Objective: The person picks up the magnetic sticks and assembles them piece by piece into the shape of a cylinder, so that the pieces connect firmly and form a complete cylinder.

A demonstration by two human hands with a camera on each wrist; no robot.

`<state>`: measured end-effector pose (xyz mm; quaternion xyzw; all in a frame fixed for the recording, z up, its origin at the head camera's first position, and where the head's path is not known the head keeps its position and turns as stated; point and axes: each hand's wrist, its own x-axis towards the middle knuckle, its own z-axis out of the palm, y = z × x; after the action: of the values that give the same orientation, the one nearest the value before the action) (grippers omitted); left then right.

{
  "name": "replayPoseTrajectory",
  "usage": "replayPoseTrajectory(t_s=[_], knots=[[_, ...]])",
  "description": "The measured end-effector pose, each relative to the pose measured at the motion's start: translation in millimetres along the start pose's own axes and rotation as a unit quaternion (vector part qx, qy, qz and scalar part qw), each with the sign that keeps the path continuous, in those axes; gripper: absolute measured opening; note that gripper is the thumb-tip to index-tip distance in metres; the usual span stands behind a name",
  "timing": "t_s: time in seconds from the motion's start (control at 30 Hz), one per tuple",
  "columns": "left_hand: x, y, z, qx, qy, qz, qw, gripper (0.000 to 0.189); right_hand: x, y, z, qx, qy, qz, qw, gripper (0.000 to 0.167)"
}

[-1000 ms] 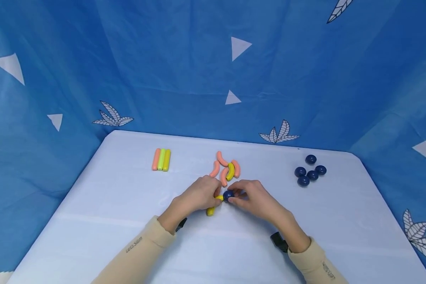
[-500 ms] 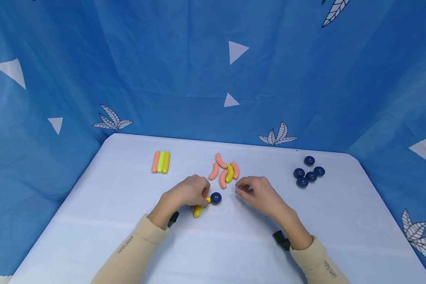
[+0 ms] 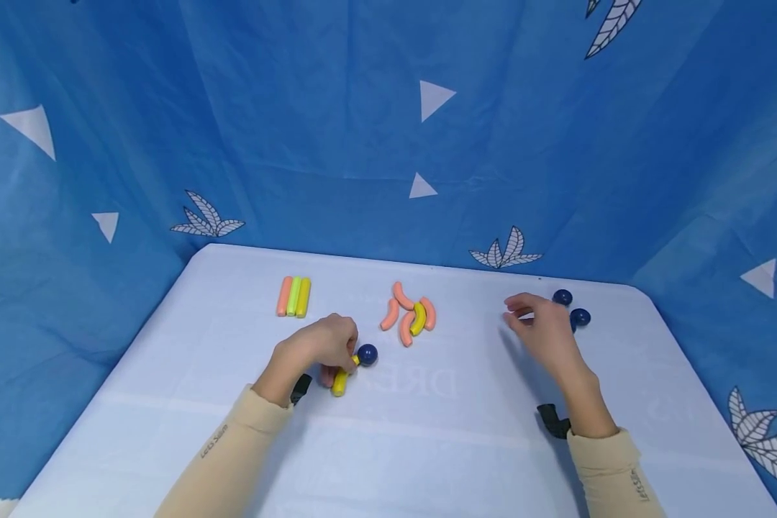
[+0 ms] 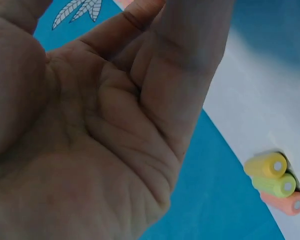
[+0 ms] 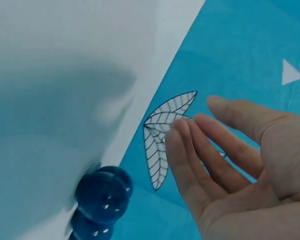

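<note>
My left hand (image 3: 324, 342) pinches a yellow stick (image 3: 339, 384) low over the white table, and its fingers cover the stick's middle. At the stick's far end sits a dark blue ball (image 3: 367, 355). In the left wrist view the palm (image 4: 90, 160) fills much of the frame; the held stick is out of sight there. My right hand (image 3: 545, 332) holds nothing, its fingers loosely bent and thumb apart, over the table's right side. It partly hides a group of dark blue balls (image 3: 580, 317). Those balls (image 5: 102, 196) stand left of the fingers in the right wrist view.
Three straight sticks (image 3: 294, 296), pink, lime and yellow, lie side by side at the back left. Several curved pink pieces (image 3: 390, 314) and a curved yellow piece (image 3: 418, 319) are clustered at the middle back. A blue curtain (image 3: 337, 129) hangs behind the table.
My left hand has shifted left with the yellow stick and its blue ball. My right hand has let go of that ball and moved right to the other blue balls.
</note>
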<state>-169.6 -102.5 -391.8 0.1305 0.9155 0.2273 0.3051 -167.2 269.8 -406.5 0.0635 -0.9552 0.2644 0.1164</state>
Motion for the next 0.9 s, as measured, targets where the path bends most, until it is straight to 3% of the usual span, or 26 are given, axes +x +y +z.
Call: replayPoseTrajectory(t_s=[0.3, 0.53, 0.9], knots=[[1.9, -4.7, -3.9, -0.033, 0.000, -0.023, 0.9992, 0.025, -0.8, 16.7, 1.5, -0.063, 0.056, 0.062, 0.9945, 0.032], [2.5, -3.6, -5.6, -0.050, 0.000, -0.031, 0.9983, 0.027, -2.8, 25.4, 2.0, -0.094, 0.060, 0.089, 0.9898, 0.031], [2.8, -1.0, -3.5, -0.027, -0.008, -0.030, 0.9991, 0.026, -0.6, 28.7, 2.3, -0.087, 0.047, 0.101, 0.9900, 0.036]])
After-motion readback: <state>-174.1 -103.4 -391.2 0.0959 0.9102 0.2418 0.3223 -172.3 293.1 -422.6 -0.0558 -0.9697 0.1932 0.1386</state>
